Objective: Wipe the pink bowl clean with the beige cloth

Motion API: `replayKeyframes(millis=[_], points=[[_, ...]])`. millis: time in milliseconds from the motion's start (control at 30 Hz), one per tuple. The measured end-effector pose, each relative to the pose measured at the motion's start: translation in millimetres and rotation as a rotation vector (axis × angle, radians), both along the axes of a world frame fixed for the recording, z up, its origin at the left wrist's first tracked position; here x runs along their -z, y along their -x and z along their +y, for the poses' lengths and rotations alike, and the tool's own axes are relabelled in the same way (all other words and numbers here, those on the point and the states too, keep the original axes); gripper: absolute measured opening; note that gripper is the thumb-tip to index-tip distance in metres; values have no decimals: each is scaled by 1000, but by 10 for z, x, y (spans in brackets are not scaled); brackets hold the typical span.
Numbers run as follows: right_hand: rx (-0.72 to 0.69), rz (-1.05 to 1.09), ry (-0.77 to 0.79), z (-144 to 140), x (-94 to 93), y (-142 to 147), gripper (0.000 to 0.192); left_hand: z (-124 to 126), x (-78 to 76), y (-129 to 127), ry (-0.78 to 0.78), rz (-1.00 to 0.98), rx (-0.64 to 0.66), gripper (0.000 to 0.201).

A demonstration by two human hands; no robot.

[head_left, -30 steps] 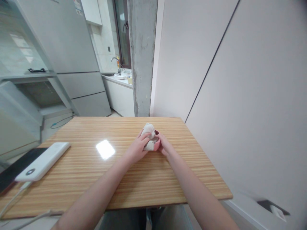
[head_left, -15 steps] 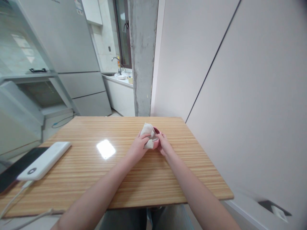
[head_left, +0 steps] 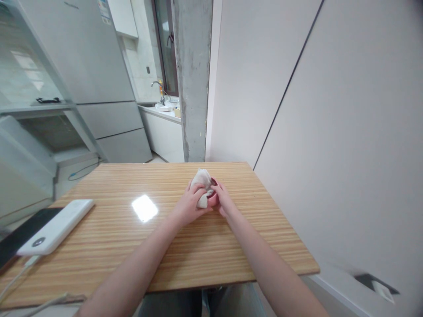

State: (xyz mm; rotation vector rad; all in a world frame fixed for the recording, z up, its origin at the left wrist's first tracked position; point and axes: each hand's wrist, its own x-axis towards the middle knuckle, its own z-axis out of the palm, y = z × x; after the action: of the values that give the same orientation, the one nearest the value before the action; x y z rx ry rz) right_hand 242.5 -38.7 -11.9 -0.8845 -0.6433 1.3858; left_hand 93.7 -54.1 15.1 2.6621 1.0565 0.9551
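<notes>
A small pink bowl [head_left: 213, 199] stands on the wooden table [head_left: 165, 246], near its far middle. A crumpled white cloth [head_left: 200, 180] is pressed into and over the bowl's left side. My left hand [head_left: 188, 204] is closed on the cloth, fingers curled around its lower part. On the bowl's right side my right hand [head_left: 224, 201] grips the rim and steadies it. Most of the bowl is hidden by the cloth and my fingers.
A white power bank [head_left: 54, 226] lies on a dark flat device [head_left: 16, 235] at the table's left edge, with cables [head_left: 29, 290] trailing to the front. A grey wall [head_left: 330, 132] runs along the right. A fridge and a sink counter stand behind.
The cloth has shifted slightly inside the bowl as my left hand worked it. Both hands stay at the bowl; the view has drifted a little.
</notes>
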Motion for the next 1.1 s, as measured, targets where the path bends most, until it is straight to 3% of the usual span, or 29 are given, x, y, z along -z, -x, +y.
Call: replayKeyframes(millis=[200,300,367,467,567,633,733,833,1000,1100], points=[[-34,-79,108,-12,-18,-22,41,3,-20,6,-24,-23,22,4],[-55,-98,123,16,-5,-62,38,-26,-60,4,-24,-52,72,13],[29,-82,99,32,8,-70,34,-37,-63,4,-13,-97,86,20],[113,-20,65,33,-13,-72,31,-17,-24,17,31,-305,-15,30],[-2,23,91,-12,-82,-67,26,44,32,33,85,-566,-188,40],[-107,45,136,-54,-123,-46,23,87,67,33,167,-651,-230,45],[-190,72,146,-87,-132,-8,25,123,131,8,392,-685,-190,53],[-135,85,117,-51,-88,-13,26,112,213,-56,538,-753,-139,51],[75,129,34,0,-34,-44,30,25,282,-203,586,-843,-78,51],[-72,138,4,-52,-43,15,38,2,226,-206,569,-910,-113,55]])
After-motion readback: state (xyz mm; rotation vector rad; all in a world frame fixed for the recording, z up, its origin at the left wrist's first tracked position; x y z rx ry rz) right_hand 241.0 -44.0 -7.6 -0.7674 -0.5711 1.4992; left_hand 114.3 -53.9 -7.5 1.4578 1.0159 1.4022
